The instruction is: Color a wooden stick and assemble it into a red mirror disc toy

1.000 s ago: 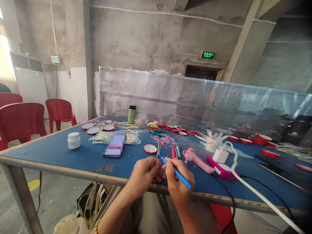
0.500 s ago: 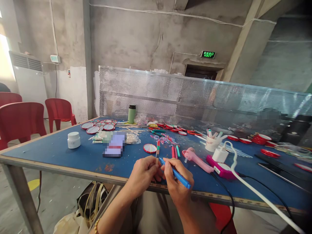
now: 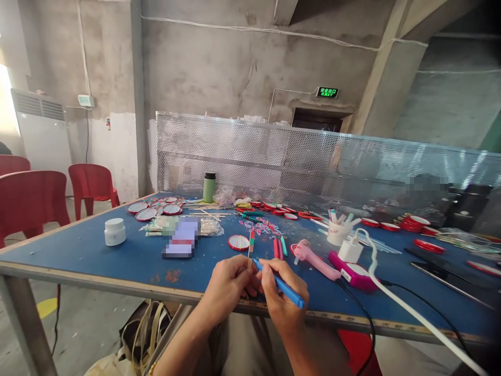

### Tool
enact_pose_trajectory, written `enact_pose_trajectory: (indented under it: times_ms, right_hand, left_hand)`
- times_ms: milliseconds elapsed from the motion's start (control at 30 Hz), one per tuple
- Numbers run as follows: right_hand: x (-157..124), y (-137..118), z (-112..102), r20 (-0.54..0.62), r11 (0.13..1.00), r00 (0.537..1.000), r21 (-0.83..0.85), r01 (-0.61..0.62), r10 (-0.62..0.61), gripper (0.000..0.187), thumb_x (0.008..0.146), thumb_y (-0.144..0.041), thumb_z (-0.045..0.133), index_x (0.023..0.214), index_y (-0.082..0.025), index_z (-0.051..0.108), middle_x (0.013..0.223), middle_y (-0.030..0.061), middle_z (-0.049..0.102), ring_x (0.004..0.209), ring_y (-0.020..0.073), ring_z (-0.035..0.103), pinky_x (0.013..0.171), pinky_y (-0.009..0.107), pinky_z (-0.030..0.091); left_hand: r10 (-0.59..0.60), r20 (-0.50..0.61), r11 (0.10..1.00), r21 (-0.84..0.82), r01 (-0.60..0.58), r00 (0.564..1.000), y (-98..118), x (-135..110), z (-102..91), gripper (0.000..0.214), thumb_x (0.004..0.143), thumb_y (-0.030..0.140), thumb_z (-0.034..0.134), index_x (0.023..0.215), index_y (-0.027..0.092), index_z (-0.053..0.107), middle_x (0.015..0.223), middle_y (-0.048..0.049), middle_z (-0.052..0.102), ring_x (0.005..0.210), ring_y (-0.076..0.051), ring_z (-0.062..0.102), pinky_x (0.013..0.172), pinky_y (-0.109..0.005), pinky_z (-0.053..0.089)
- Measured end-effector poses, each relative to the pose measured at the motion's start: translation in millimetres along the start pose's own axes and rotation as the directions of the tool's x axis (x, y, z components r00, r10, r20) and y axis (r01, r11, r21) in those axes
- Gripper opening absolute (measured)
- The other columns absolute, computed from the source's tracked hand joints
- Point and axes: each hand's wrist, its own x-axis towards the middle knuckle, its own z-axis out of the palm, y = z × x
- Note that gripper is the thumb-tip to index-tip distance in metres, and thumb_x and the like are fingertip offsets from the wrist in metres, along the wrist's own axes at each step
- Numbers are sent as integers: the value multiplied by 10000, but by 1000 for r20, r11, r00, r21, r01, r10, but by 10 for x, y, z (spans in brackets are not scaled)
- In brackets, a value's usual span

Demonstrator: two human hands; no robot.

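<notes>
My left hand (image 3: 229,284) is closed on a thin flat wooden stick (image 3: 251,244), which points up and away from me, its upper part coloured red and green. A blue marker pen (image 3: 291,296) is gripped in my right hand (image 3: 284,313), with its tip end close beside the stick at my left fingers. Whether the tip touches the stick I cannot tell. Just beyond the hands lie a red-rimmed white disc (image 3: 238,242), red pens (image 3: 278,248) and a teal pen (image 3: 284,246).
At right are a pink glue gun (image 3: 317,262), a magenta box (image 3: 358,277), a white charger (image 3: 350,250) with its cable, and a cup of pens (image 3: 338,233). A phone (image 3: 182,237), a white jar (image 3: 115,232) and a green bottle (image 3: 209,189) stand or lie leftward.
The view has shifted slightly, so the table sits a little lower in the picture. Both hands keep their hold, and the marker remains beside the stick.
</notes>
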Motion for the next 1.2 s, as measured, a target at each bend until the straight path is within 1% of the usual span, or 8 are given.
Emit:
enact_pose_trajectory:
  times_ms: [167,400,533,633,733,900,1133,1200]
  right_hand:
    - [-40,38,-4,-31,1000,999,16,-14,15,151,950,-180,544,877,-195,675,645,-10,687,518,130,659,491,217,505]
    - [-21,9,-8,-24,1000,1000,4,0,0,164,955,-180,541,847,-193,663,680,4,716,547,130,679,496,206,502]
    - [-21,0,-8,-31,1000,999,-5,10,-11,159,952,-179,548,844,-192,664,681,4,720,540,128,675,493,204,500]
    - [-31,10,-10,-21,1000,1000,-1,3,-3,154,958,-179,547,858,-192,664,677,-2,710,547,125,674,525,208,515]
    - [-41,37,-7,-30,1000,999,-4,13,-13,150,963,-178,545,878,-195,668,669,-7,696,556,123,674,555,212,528]
    - [-49,79,1,-42,999,999,-20,31,-32,150,964,-178,543,879,-194,666,678,4,701,606,141,704,579,223,545]
    - [-67,99,19,-52,1000,999,-25,1,-2,151,968,-195,548,880,-193,671,686,7,704,602,142,700,584,228,551]
    - [-72,114,26,-57,1000,998,-22,-11,9,148,966,-199,552,878,-195,671,687,4,701,589,138,690,576,227,548]
  left_hand:
    - [-1,2,1000,-3,1,1000,-30,1,1,157,849,285,511,792,168,599,661,-15,682,594,-138,660,533,-203,449]
    - [-11,-5,1000,-23,10,1000,-28,21,9,195,856,340,527,825,162,600,681,-30,698,578,-140,667,514,-201,449]
    - [20,-46,999,32,-19,999,-53,19,25,188,871,327,514,807,168,591,674,-19,690,569,-142,673,510,-200,451]
    - [57,-86,995,82,-49,995,-76,0,44,181,884,312,502,826,176,606,673,-6,682,574,-146,680,522,-205,461]
    - [68,-101,994,93,-58,993,-85,-9,58,168,887,289,489,830,184,607,684,-4,692,571,-145,682,519,-205,460]
    - [45,-85,997,61,-40,995,-70,6,59,150,873,269,490,817,186,602,677,-8,698,555,-142,672,499,-199,453]
    - [49,-89,995,86,-41,995,-46,7,59,142,864,258,488,817,185,600,664,-13,699,551,-142,673,503,-199,458]
    - [43,-96,996,84,-35,994,-51,7,63,137,864,252,480,843,187,599,659,-12,704,542,-144,670,502,-203,466]
